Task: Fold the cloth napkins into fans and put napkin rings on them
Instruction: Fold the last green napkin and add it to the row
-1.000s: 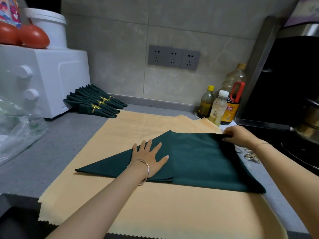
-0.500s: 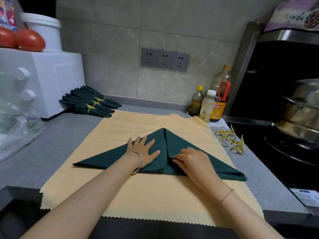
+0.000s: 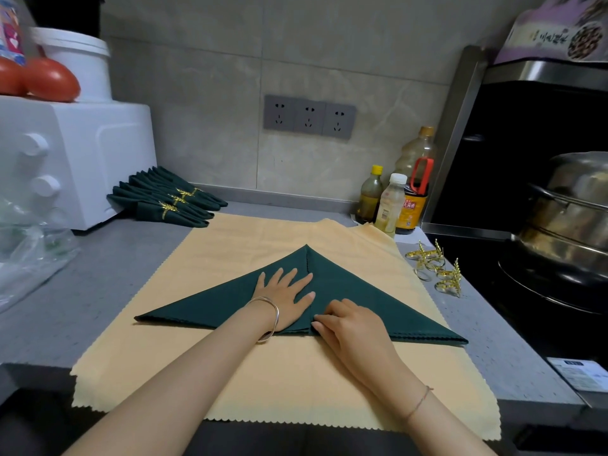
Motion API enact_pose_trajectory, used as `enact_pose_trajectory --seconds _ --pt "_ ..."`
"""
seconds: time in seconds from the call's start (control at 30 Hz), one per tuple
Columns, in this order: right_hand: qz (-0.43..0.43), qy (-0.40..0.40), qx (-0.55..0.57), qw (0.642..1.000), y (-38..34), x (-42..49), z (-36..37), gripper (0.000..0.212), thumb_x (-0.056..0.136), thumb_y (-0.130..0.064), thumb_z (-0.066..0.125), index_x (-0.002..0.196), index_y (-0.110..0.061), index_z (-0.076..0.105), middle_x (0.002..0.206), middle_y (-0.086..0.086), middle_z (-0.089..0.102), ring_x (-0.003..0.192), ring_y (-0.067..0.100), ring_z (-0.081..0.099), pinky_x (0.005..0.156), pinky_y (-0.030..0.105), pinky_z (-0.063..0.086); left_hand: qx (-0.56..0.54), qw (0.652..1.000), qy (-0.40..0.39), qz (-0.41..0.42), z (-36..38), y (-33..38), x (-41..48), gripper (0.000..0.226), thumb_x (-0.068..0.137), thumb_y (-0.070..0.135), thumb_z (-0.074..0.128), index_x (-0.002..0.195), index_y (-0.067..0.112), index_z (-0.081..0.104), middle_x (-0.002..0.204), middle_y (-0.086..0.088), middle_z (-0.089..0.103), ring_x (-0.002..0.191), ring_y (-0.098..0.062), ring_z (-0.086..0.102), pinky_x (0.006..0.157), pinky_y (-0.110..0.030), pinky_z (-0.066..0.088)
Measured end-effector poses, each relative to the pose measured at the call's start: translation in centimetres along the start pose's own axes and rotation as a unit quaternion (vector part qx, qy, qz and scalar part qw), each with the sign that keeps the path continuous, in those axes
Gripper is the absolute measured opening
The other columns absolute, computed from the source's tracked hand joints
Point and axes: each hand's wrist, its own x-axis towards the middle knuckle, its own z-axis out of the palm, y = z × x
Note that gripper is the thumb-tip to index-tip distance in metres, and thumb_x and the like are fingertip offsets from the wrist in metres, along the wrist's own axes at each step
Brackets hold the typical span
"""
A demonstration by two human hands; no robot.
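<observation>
Right corner folded in, green napkin [image 3: 378,301] ready for pleating; left hand [image 3: 286,296] presses flat, right hand [image 3: 348,327] beside it curled, grip unclear.

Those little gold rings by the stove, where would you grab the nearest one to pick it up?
Probably pinch the nearest gold ring by its round band, coming from above on the yellow cloth side. Its wheat-ear spike stands upright and looks fiddly, other rings crowd it behind, and the pot sits to the right.

Grey countertop [image 3: 108,284] carries a yellow cloth [image 3: 296,383], gold napkin rings [image 3: 434,268] and bottles [image 3: 391,205].
</observation>
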Motion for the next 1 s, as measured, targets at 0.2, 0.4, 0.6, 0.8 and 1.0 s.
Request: enact_pose_trajectory --seconds 0.2,0.4,0.6,0.8,1.0 --pt "0.133 -0.135 0.151 0.970 0.2 1.0 -2.5 0.049 0.098 -0.048 0.031 0.082 -0.023 0.071 0.076 -0.007 0.067 0.073 0.008 0.057 0.064 0.028 0.047 0.008 1.000 -0.001 0.004 0.1 -0.1 -0.1 0.056 0.097 0.059 0.010 0.149 0.043 -0.003 0.160 0.005 -0.008 0.147 -0.020 -0.012 0.117 -0.049 -0.008" --pt "0.251 -0.106 0.215 0.938 4.1 6.2 -0.2 0.037 0.102 -0.028 0.036 0.133 -0.019 0.054 0.136 -0.002 0.055 0.127 0.015 0.048 0.103 0.028 0.037 0.024 1.000 0.002 0.004 0.2 0.0 0.0 0.058 0.097 0.059 0.010 0.150 0.041 -0.003 0.160 0.004 -0.009 0.147 -0.021 -0.012 0.117 -0.049 -0.008" --pt "0.179 -0.265 0.125 0.939 4.4 10.2 5.0 0.043 0.101 -0.015 0.027 0.144 -0.014 0.033 0.153 0.005 0.031 0.139 0.022 0.028 0.114 0.038 0.018 0.023 1.000 0.000 -0.001 0.2 -0.1 0.1 0.058 0.097 0.060 0.010 0.150 0.040 -0.004 0.160 0.005 -0.010 0.147 -0.020 -0.013 0.117 -0.048 -0.009" --pt "0.194 -0.314 0.103 0.924 5.1 7.8 5.3 0.050 0.104 -0.031 0.018 0.151 -0.016 0.016 0.159 0.000 0.011 0.146 0.017 0.011 0.117 0.036 0.009 0.018 1.000 0.001 -0.003 0.3 -0.1 0.1 0.057 0.097 0.059 0.011 0.150 0.041 -0.003 0.160 0.006 -0.010 0.147 -0.019 -0.013 0.117 -0.047 -0.010" --pt "0.229 -0.322 0.073 0.916 7.6 3.1 2.4 0.053 0.103 -0.039 0.015 0.152 -0.021 0.009 0.160 -0.004 0.005 0.147 0.015 0.005 0.117 0.036 0.006 0.019 1.000 -0.004 -0.002 0.2 0.1 -0.1 0.057 0.098 0.058 0.010 0.150 0.040 -0.003 0.160 0.005 -0.010 0.147 -0.020 -0.012 0.117 -0.047 -0.009"
